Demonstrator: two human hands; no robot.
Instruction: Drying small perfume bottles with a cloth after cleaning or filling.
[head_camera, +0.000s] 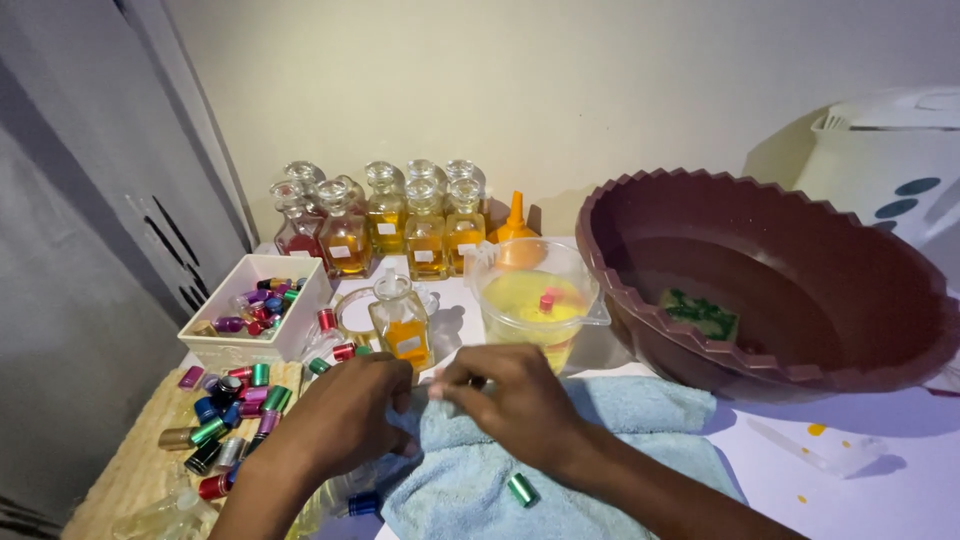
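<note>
Wiping looks to be the step in hand, worked over the light blue towel (470, 470), which serves as landmark. Beyond its far right corner sits the big maroon basin (800, 290) with a green-topped sponge (702, 315) inside; just behind the towel stands a clear jug (535, 295) of yellow liquid. Both hands meet at the towel's far edge: the left hand (345, 415) is curled around a fold of cloth, and the right hand (515, 400) pinches something small and clear, too hidden to name. Judging by this, short firm rubs against the towel suit best. A green cap (521, 489) lies on the towel's near part.
</note>
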